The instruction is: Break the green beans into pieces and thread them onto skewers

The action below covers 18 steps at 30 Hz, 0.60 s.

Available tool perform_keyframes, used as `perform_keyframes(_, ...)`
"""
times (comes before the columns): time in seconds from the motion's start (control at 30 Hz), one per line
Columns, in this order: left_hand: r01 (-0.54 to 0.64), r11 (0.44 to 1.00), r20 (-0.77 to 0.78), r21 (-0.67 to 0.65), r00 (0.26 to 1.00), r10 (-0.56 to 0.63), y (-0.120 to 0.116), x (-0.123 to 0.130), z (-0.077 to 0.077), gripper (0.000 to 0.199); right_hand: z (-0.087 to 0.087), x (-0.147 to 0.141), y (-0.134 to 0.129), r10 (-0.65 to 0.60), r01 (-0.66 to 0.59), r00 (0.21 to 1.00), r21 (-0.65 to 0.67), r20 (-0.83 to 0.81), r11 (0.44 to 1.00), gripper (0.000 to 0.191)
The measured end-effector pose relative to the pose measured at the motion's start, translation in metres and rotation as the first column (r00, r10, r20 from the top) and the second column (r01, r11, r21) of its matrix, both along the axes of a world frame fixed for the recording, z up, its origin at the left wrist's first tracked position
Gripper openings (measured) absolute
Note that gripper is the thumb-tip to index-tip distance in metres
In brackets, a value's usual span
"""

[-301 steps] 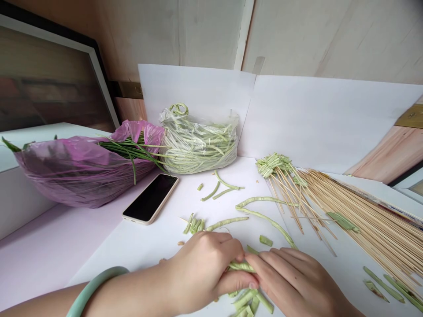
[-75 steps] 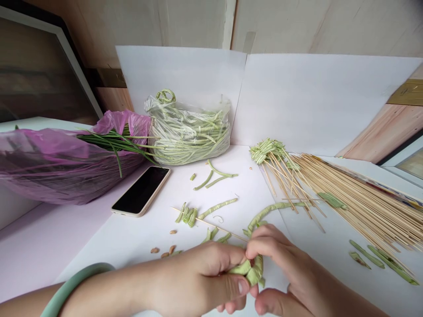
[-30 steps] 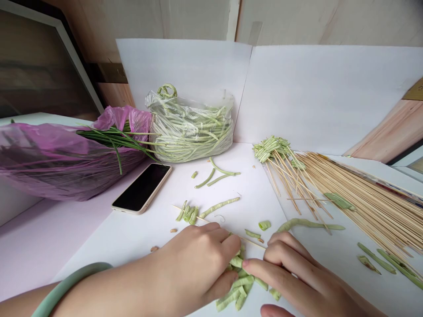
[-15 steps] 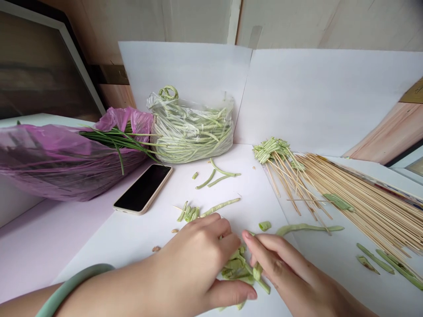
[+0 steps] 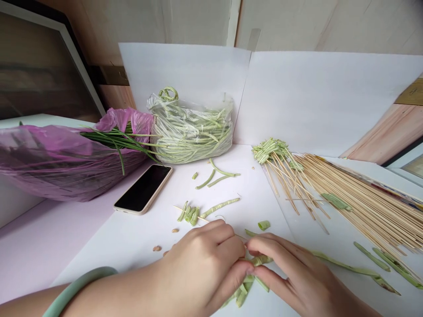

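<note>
The left hand (image 5: 211, 259), with a pale jade-green bangle (image 5: 81, 286) on its wrist, bends its thumb and forefinger together on the left end of a pale green, slightly wrinkled length of long bean (image 5: 261, 260). The right hand (image 5: 291, 264) curves its thumb and forefinger to either side of the same bean; whether they press on it cannot be told. The bean lies between the two hands, toward the near side of the white table (image 5: 109, 237), above a small heap of short, flattened green bean pieces (image 5: 243, 293). A long green strand with a browned tip (image 5: 353, 267) runs out from behind the right hand toward the table's right side; whether it joins the held bean is hidden.

Just beyond the left hand, a thin pale wooden skewer carries a row of cut green bean pieces (image 5: 191, 214). Near the table's far edge, a clear plastic bag full of coiled long beans (image 5: 194, 136) stands against the upright white panel (image 5: 185, 66). At the far right, a cluster of bean-loaded skewers (image 5: 271, 150) lies beside a broad sheaf of bare bamboo sticks (image 5: 363, 198).

The bean should be light and pliant, its wrinkled skin giving a fair grip, though it probably splits or bruises under hard squeezing. A fingertip pinch close to either side of the working spot would suit it best.
</note>
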<state>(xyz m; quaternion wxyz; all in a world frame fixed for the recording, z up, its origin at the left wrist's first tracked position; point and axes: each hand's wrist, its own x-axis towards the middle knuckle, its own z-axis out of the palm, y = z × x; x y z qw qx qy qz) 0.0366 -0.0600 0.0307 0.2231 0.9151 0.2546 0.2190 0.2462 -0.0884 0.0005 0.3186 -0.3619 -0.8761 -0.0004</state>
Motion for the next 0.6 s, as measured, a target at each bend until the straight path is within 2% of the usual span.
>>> perform_keyframes(0.13, -0.033, 0.999, -0.065, -0.014, 0.997, 0.032, 0.001, 0.003, -0.003, 0.023, 0.001, -0.002, 0.003, 0.027, -0.027, 1.0, -0.048, 0.009, 0.998, 0.021)
perform_keyframes(0.3, -0.008, 1.0, -0.125, 0.0, 0.992, 0.008, -0.004, 0.007, -0.007, 0.023, -0.003, -0.007, -0.002, 0.046, -0.045, 0.998, 0.026, -0.039, 0.999, 0.027)
perform_keyframes(0.43, 0.044, 0.999, -0.173, -0.027, 0.984, -0.049, -0.003, 0.005, 0.001, 0.019, -0.007, -0.009, -0.004, 0.032, -0.026, 0.999, 0.126, -0.042, 0.992, 0.031)
perform_keyframes(0.53, 0.174, 0.979, -0.139, -0.109, 0.972, -0.189, 0.002, 0.003, 0.011, 0.023, -0.008, -0.009, -0.007, 0.037, -0.051, 0.997, 0.244, 0.064, 0.968, 0.038)
perform_keyframes(0.6, 0.335, 0.923, -0.091, -0.191, 0.93, -0.356, 0.005, 0.004, 0.013, 0.033, -0.006, -0.007, -0.012, 0.07, -0.102, 0.991, 0.305, 0.115, 0.947, 0.04)
